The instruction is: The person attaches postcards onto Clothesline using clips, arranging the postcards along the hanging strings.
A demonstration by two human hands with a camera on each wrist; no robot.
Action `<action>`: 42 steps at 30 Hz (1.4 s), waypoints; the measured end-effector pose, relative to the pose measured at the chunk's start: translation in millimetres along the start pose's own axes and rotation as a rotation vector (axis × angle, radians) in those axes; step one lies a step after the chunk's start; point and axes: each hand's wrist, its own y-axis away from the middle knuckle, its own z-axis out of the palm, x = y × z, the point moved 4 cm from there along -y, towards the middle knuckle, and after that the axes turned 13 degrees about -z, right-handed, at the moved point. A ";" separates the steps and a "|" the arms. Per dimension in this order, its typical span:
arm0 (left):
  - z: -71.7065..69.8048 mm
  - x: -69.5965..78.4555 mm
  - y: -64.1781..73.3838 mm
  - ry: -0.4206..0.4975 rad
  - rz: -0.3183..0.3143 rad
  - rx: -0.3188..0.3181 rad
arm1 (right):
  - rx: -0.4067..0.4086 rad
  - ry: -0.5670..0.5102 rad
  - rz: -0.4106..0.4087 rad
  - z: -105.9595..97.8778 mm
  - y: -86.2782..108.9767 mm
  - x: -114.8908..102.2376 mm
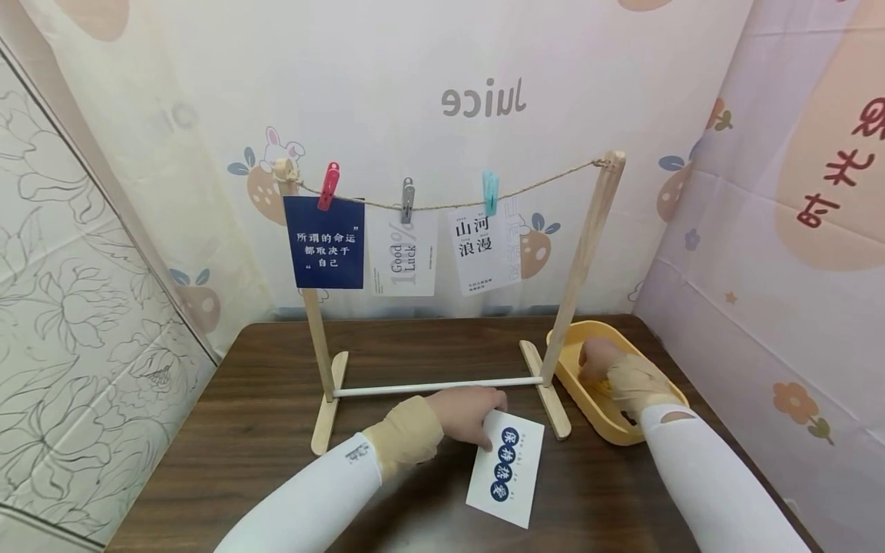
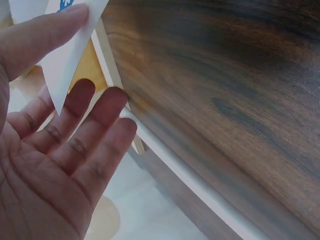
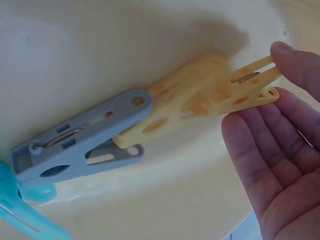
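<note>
My left hand [image 1: 469, 415] pinches a white card [image 1: 508, 480] by its upper edge, above the table in front of the rack. Blue round marks with characters run down the card. In the left wrist view the thumb [image 2: 47, 37] lies over the card [image 2: 65, 65], the other fingers spread behind it. Inside the yellow basket [image 1: 622, 434] at the right, my right hand [image 1: 600, 361] pinches the handle end of a yellow clothespin [image 3: 245, 85] between thumb and fingers. Beside it lie another yellow clothespin [image 3: 165, 110], a grey clothespin [image 3: 80, 135] and a turquoise clothespin [image 3: 25, 210].
Behind the hands stands a wooden rack [image 1: 584, 265] with a string [image 1: 442, 206]. From it hang a dark blue card [image 1: 325, 269] under a red clothespin [image 1: 329, 186], a white card [image 1: 403, 276] under a grey one, and another white card [image 1: 487, 269] under a turquoise one.
</note>
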 end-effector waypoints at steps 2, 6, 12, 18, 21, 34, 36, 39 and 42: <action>-2.2 -2.5 -0.1 0.056 0.000 -0.018 | 0.008 0.003 -0.006 -0.4 -1.3 3.0; -5.8 -7.1 0.9 0.165 -0.022 -0.044 | 0.040 -0.008 -0.030 -2.7 -3.4 10.0; -13.3 -10.2 2.1 0.282 -0.028 -0.046 | 0.091 -0.066 -0.004 -11.3 0.8 9.6; -22.3 -12.4 3.2 0.462 -0.005 -0.053 | 0.092 -0.095 -0.007 -20.4 4.3 6.3; -24.6 -14.4 3.1 0.551 -0.003 -0.066 | 0.106 -0.106 -0.017 -23.2 4.1 9.1; -32.9 -20.8 3.7 0.714 0.010 -0.063 | 0.223 -0.103 -0.030 -45.5 13.0 -4.7; -34.6 -21.3 3.7 0.710 0.011 -0.043 | 0.243 -0.091 -0.033 -49.4 15.3 -8.2; -38.2 -22.0 4.2 0.712 -0.004 -0.004 | 0.276 -0.091 -0.025 -52.7 19.0 -10.0; -42.4 -22.9 4.7 0.707 -0.026 0.029 | 0.305 -0.113 -0.018 -53.1 22.2 -8.3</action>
